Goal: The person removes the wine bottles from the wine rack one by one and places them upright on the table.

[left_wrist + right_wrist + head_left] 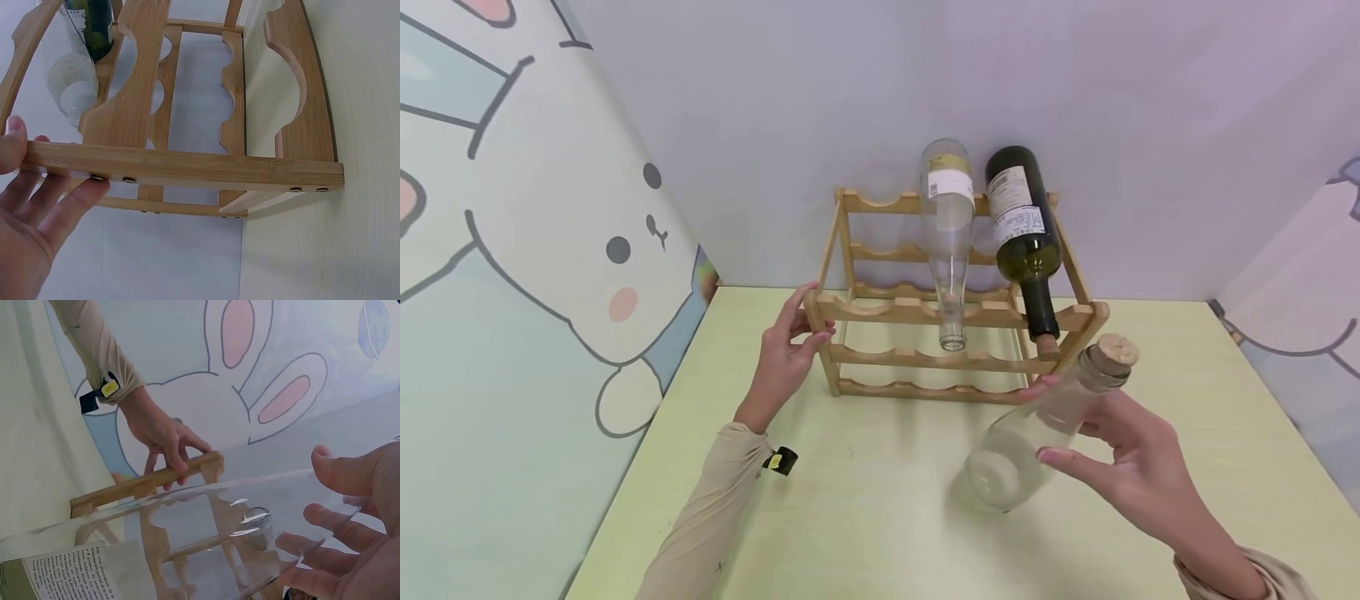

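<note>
On a pale green surface point(880, 517), against cartoon-rabbit walls: left hand point(784, 354) steadying the wooden rack point(925, 312), fingers point(69, 200) curled round its front top corner. Right hand point(1131, 467) holding a clear corked bottle point(1041, 433) just before the rack, fingers loosely wrapped round it — not yet racked. Already lying on top: an empty clear bottle point(949, 242) and a dark green bottle point(1026, 233). Left slot open, lower tiers unobstructed.

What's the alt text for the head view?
A person's right hand holds a clear corked bottle tilted above a pale green table, while the left hand grips the left end of a wooden wine rack. A clear bottle and a dark green bottle lie on the rack's top tier, necks toward the camera.
</note>
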A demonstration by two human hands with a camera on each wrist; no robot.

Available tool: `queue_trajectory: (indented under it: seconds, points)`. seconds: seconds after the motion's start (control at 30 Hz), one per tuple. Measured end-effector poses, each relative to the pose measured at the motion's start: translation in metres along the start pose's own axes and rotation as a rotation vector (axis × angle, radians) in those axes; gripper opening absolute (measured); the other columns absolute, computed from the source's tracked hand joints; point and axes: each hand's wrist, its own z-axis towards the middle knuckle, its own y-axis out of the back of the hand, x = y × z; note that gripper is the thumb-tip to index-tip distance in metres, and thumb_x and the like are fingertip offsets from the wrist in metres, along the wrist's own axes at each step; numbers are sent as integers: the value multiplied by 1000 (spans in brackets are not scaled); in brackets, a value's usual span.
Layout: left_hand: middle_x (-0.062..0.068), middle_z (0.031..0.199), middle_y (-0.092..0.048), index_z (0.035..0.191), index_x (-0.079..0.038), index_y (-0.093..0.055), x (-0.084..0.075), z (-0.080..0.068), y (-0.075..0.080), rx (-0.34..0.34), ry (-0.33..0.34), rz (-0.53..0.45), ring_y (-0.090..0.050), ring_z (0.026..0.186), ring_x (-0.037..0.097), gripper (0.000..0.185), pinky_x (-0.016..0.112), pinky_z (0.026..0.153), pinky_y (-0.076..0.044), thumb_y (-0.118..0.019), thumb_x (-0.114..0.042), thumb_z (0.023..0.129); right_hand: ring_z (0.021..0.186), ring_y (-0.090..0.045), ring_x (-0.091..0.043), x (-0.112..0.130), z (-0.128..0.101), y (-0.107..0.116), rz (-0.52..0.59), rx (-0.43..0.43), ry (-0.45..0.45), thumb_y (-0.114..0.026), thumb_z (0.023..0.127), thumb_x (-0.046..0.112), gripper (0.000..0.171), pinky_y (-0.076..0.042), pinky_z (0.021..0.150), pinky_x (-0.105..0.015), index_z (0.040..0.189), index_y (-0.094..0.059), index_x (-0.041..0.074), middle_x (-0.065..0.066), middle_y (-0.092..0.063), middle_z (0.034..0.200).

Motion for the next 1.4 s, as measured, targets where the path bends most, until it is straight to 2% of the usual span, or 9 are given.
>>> queue_trajectory:
  seconds: [0.17,0.3,0.43,0.53,0.7,0.83,1.07,1.27,1.4]
  points:
    - [11,94,-68,145,-20,-36,1,-1,0,1,-1,8,-68,87,22,70,31,79,-56,-66,1,85,101,-63,-18,0,-3,7,-13,-14,-2,-73,58,-28,60,-52,79,-18,114,-55,-17,-25,-61,115]
    - [14,93,-68,144,-16,-36,-2,0,0,-1,7,7,-68,87,25,70,36,78,-56,-66,4,84,99,-64,-19,0,-4,12,-1,-20,1,-72,58,-28,57,-53,79,-19,112,-55,-17,-24,-61,114]
    - [21,92,-67,142,-6,-37,-19,0,1,-6,5,5,-67,86,31,67,43,75,-56,-65,9,83,96,-65,-19,0,-5,17,-6,-24,-18,-71,58,-29,58,-53,79,-19,113,-55,-17,-23,-62,114]
    - [23,91,-66,140,-1,-38,-32,1,2,-7,9,18,-67,86,33,64,44,74,-57,-64,11,83,96,-65,-17,1,-6,20,-80,-31,-43,-72,58,-28,57,-53,78,-18,112,-57,-14,-21,-62,115]
    - [22,92,-67,140,-1,-38,-35,1,3,-6,14,25,-67,86,32,63,40,71,-57,-64,11,83,95,-65,-16,0,-6,27,-125,-51,-66,-72,58,-29,56,-53,77,-16,110,-57,-14,-19,-61,117]
    - [23,92,-66,140,-2,-38,-33,1,3,-7,4,21,-67,86,31,64,37,71,-58,-64,11,83,97,-65,-19,-2,-5,32,-63,-53,-63,-70,59,-31,54,-53,78,-17,109,-56,-16,-21,-62,114]
    - [16,94,-68,144,-19,-37,0,-1,0,-5,9,10,-67,87,23,70,26,72,-57,-66,2,85,100,-64,-19,-4,-3,41,-58,-57,-83,-67,60,-32,51,-53,79,-18,108,-56,-17,-20,-64,111]
    - [24,92,-66,141,-3,-38,-23,1,1,-16,-13,7,-67,85,32,65,26,72,-57,-65,11,83,98,-65,-19,-5,-2,50,-33,-74,-100,-65,61,-33,48,-53,79,-18,106,-55,-18,-21,-64,111]
    - [24,92,-66,140,-1,-39,-32,1,2,-13,2,19,-67,85,31,64,22,69,-56,-65,10,83,97,-66,-17,-6,0,57,-77,-77,-121,-65,62,-33,50,-53,78,-17,108,-54,-17,-19,-65,111]
